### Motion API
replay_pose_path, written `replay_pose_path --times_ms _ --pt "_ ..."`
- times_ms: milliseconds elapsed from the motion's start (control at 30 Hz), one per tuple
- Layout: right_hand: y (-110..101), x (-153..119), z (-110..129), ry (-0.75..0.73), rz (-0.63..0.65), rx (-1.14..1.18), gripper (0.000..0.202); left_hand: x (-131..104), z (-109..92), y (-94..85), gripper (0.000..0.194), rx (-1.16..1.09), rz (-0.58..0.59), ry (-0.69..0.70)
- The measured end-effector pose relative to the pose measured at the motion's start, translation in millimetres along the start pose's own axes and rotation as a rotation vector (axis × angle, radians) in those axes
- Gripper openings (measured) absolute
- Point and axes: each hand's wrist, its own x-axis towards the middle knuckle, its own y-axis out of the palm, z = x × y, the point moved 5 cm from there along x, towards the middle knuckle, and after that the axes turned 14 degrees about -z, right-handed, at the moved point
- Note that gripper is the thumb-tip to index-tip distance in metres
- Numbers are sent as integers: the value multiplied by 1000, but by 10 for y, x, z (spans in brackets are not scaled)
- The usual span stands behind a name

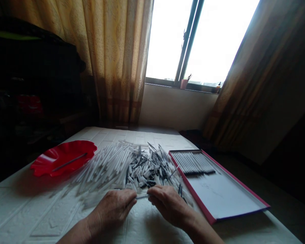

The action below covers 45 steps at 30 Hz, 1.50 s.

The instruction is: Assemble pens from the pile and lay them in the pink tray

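Just beside white tubes (104, 166), red bowl (58, 154).

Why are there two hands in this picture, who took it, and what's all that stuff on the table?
There's no robot here: these are a person's own bare hands. The picture comes from one camera worn on that person's head, looking forward and down.

The left hand and the right hand hold a thin stick between them. It's too blurry to say exactly what it is.

On the white table, a wavy-edged red dish sits on the left with one dark stick inside. In the middle are a heap of pale tubes and a jumble of dark and white pieces. On the right, a shallow tray holds a neat row of white sticks with dark ends.
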Motion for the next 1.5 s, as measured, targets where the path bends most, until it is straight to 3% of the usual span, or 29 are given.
replay_pose_path --times_ms 233,567,767,867,933,1033,1200,1300,1367,1433,1500 --pt "95 -16 -4 -29 4 69 20 -20 4 17 22 22 33 56" --pt "129 4 -10 -23 -22 134 25 -5 -5 14 22 7 43 29" --pt "-56 47 -11 26 -112 163 16 36 -39 -19 25 -29 -2 -11" --pt "-195 66 -139 106 -168 204 15 49 -14 -60 23 -60 -49 -26" --pt "-261 71 -288 229 -230 355 15 54 36 -88 26 -67 -102 -55" --pt "-250 82 -448 459 -317 746 30 68 67 -111 29 -66 -163 -72" --pt "5 151 -222 569 -345 1092 42 88 -57 -107 30 -142 -214 -82" --pt "147 167 -59 585 -310 1060 41 58 -105 -55 32 -212 -184 -106" --pt "100 170 -43 552 -304 983 38 25 -86 -25 29 -225 -196 -108" --pt "-101 171 -136 488 -311 850 33 -4 -38 -12 24 -223 -243 -99" --pt "-445 161 -358 430 -361 604 32 -18 11 -21 26 -213 -303 -79"
